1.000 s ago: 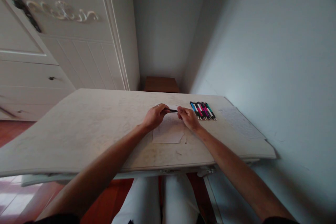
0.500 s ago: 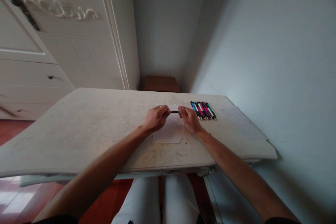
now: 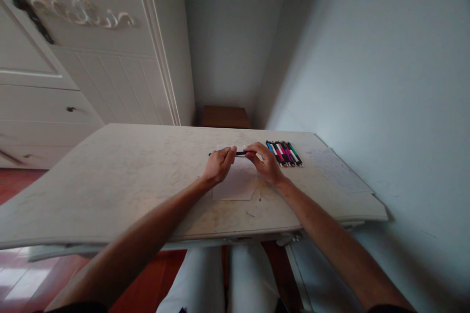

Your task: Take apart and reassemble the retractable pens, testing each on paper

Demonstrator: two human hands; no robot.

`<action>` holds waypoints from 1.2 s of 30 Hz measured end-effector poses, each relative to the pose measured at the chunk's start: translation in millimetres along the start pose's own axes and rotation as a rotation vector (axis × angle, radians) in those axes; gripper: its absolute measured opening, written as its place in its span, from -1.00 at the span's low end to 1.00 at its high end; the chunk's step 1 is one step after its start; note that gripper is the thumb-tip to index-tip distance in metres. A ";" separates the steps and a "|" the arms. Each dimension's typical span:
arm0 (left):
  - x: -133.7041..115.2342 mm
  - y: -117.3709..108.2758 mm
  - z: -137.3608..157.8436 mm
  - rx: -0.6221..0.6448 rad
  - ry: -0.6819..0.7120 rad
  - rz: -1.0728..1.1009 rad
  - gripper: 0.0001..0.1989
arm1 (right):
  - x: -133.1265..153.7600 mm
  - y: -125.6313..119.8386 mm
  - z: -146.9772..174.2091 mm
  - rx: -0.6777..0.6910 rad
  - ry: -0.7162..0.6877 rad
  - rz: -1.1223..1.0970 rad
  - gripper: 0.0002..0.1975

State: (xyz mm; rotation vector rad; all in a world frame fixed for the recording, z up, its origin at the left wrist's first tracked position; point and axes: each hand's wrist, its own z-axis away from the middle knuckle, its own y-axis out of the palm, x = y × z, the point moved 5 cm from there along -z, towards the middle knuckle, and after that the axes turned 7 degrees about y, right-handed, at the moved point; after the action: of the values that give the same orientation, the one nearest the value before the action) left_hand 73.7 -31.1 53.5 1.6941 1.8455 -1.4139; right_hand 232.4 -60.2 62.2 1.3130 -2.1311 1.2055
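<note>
A dark pen (image 3: 240, 153) lies crosswise between my two hands, above a white sheet of paper (image 3: 235, 186). My left hand (image 3: 220, 164) is closed around its left part, and a thin end pokes out on that hand's far left side. With thumb and fingers, my right hand (image 3: 265, 162) pinches the pen's right end. Just beyond the right hand, a row of several coloured pens (image 3: 284, 153) in blue, white, pink, purple, teal and black lies side by side on the table.
The pale, stained table (image 3: 128, 181) has a sheet with handwriting (image 3: 338, 171) at its right edge, beside the wall. A white cabinet (image 3: 121, 83) stands at the left. Behind the table is a brown wooden piece (image 3: 225, 116).
The left hand's grip has turned, and a pen end now shows on its left. My right hand has loosened from a fuller grip into a fingertip pinch. The pen row has not moved.
</note>
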 end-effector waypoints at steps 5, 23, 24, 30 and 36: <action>1.2 -7.1 -3.1 0.014 0.076 -0.102 -0.53 | -13.9 4.1 -0.2 0.043 0.184 -0.148 -0.43; 4.1 -8.6 -4.0 0.118 0.204 -0.396 -0.60 | -29.2 8.9 -0.9 0.075 0.356 -0.278 -0.50; 4.4 -8.4 -4.1 0.121 0.205 -0.391 -0.60 | -29.3 9.3 -0.9 0.082 0.357 -0.293 -0.46; 3.0 -8.1 -3.9 0.142 0.218 -0.377 -0.60 | -35.2 10.7 3.1 0.126 0.418 -0.224 -0.40; 3.9 -6.6 -3.9 0.164 0.220 -0.388 -0.61 | -31.8 8.1 1.8 0.098 0.370 -0.124 -0.49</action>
State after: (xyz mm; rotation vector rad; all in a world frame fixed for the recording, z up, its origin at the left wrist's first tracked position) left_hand 68.4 -24.6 55.5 1.6891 2.3385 -1.6149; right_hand 241.7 -42.6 36.1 1.1367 -1.7263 1.3915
